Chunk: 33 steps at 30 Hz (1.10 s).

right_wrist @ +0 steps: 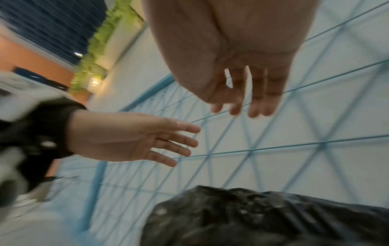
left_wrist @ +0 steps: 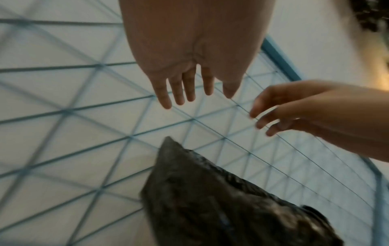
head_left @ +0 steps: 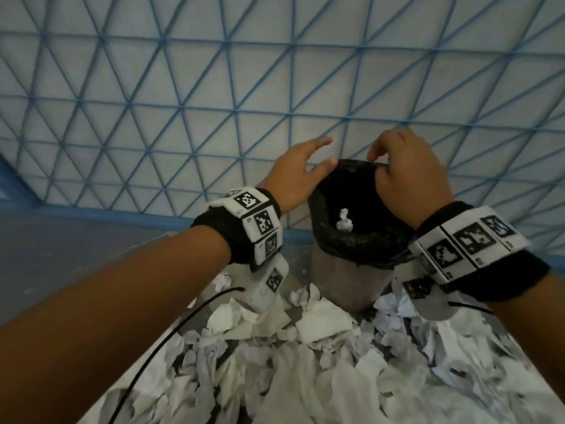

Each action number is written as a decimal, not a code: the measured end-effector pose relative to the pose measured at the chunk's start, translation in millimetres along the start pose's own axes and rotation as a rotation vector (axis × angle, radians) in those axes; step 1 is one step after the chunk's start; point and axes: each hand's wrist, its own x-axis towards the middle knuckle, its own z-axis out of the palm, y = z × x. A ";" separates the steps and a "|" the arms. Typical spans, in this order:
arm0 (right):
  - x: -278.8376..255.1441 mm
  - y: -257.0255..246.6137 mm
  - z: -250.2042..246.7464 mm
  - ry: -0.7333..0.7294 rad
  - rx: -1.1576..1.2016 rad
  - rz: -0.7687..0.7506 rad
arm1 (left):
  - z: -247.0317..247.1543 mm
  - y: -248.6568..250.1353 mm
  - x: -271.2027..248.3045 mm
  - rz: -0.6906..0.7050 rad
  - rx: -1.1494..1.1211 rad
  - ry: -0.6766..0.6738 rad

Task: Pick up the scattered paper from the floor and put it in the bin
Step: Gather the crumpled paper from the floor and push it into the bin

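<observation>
Many scraps: we see paper (head_left: 321, 371) heaped on the floor (head_left: 70, 240) at 6 o'clock of the bin.
Bin (head_left: 354, 240): black-lined, upright; one paper bit (head_left: 344, 221) inside.
Right hand (head_left: 412, 175): over the bin's 1 o'clock rim; fingers loosely bent, holding nothing.
Left hand (head_left: 293, 175): at the bin's 10 o'clock; fingers straight, released.
Wall (head_left: 214, 87): blue lattice behind, at 12 o'clock.
</observation>
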 end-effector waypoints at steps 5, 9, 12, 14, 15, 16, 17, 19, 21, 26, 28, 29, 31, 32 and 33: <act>-59.1 -57.3 60.5 -0.348 0.323 -0.344 | -31.3 -111.6 -45.0 -0.301 0.284 -0.085; -117.3 -47.2 165.1 -0.824 0.250 -0.055 | -33.1 -199.1 -96.9 -0.556 0.645 -0.527; -138.1 -37.9 212.8 -1.005 0.186 0.104 | -23.8 -242.7 -115.0 -0.583 0.782 -0.722; -141.0 -42.9 229.6 -1.018 0.172 0.097 | -13.7 -261.3 -116.4 -0.575 0.762 -0.753; -140.8 -47.2 234.6 -1.017 0.148 0.082 | -7.1 -269.3 -116.5 -0.570 0.743 -0.748; -143.4 -51.1 242.7 -1.030 0.126 0.058 | -0.8 -274.7 -116.4 -0.558 0.724 -0.733; -149.0 -54.8 251.4 -1.062 0.103 0.015 | 6.0 -278.9 -116.8 -0.549 0.706 -0.725; -164.4 -60.8 264.0 -1.157 0.029 -0.091 | 16.9 -283.0 -119.5 -0.551 0.665 -0.747; -177.4 -60.0 268.1 -1.148 0.060 -0.164 | 21.8 -283.4 -122.2 -0.558 0.663 -0.751; -167.7 -45.1 244.0 -0.803 0.254 -0.002 | 17.2 -253.2 -115.4 -0.587 0.363 -0.521; -160.7 -36.4 237.8 -0.758 0.241 0.071 | 17.3 -234.2 -117.8 -0.685 0.075 -0.512; -159.5 -34.0 234.3 -0.792 0.241 0.103 | 19.5 -229.9 -121.0 -0.661 0.014 -0.601; -156.9 -31.9 227.4 -0.815 0.233 0.141 | 24.2 -219.2 -133.1 -0.602 0.175 -0.843; -156.2 -33.1 223.4 -0.806 0.233 0.153 | 27.3 -214.6 -141.8 -0.549 0.309 -0.936; -153.7 -34.9 217.2 -0.798 0.229 0.165 | 31.4 -212.8 -149.8 -0.501 0.431 -0.985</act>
